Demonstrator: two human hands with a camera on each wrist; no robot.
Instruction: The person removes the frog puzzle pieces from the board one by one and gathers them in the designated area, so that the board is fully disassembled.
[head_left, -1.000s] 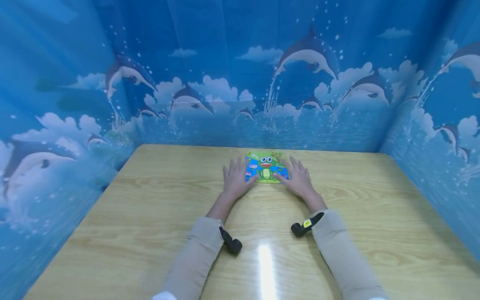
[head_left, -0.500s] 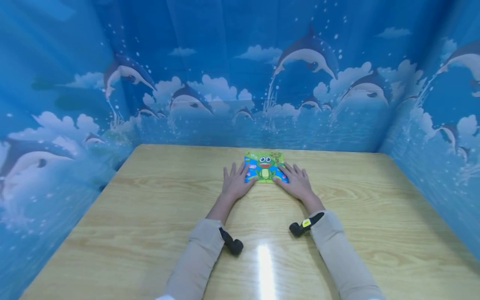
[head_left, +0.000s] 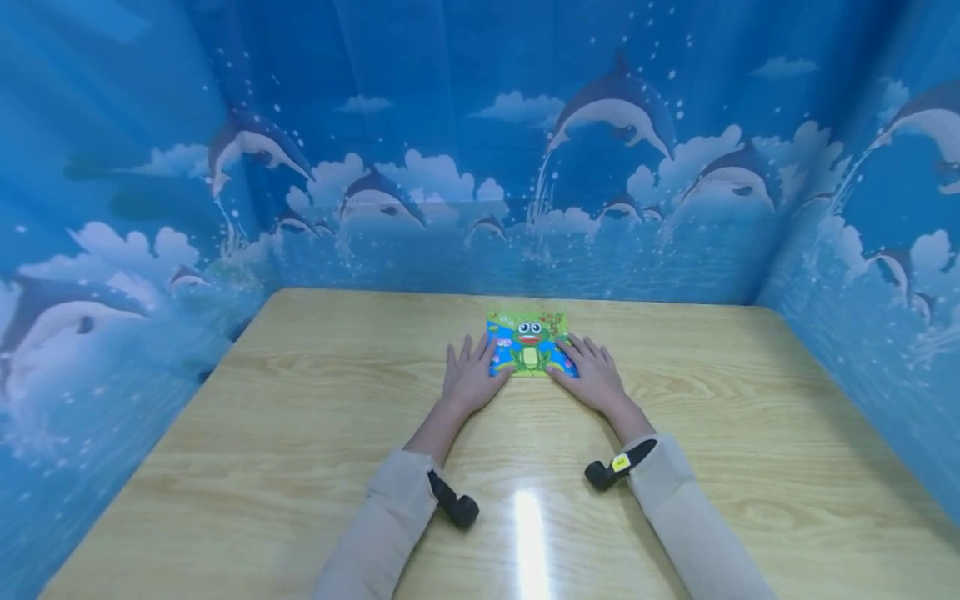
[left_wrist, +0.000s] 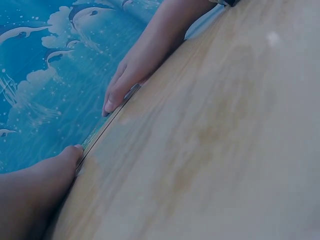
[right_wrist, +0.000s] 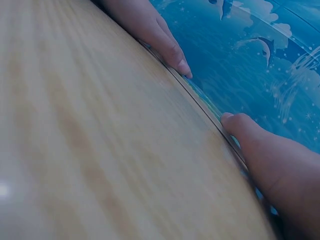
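A thin flat card with a cartoon frog [head_left: 530, 357] on green and blue lies on the wooden table in the head view. My left hand [head_left: 471, 379] rests along its left side, fingers spread forward and thumb at the near left corner. On the opposite side my right hand [head_left: 597, 382] lies the same way, fingers over the right part and thumb at the near right corner. From the right wrist, only the card's thin edge [right_wrist: 205, 102] shows between the two thumbs. The left wrist view has the left thumb [left_wrist: 67, 160] low at that edge.
The wooden table [head_left: 300, 433] reaches to a blue curtain [head_left: 450, 242] printed with dolphins, which stands along its back and both sides. Black wrist cameras sit on both beige sleeves [head_left: 390, 517]. A bright light reflection [head_left: 531, 533] falls on the near tabletop.
The frog card has slid slightly toward the person, with both hands drawing back along with it. The fingers reached farther up its sides a second ago.
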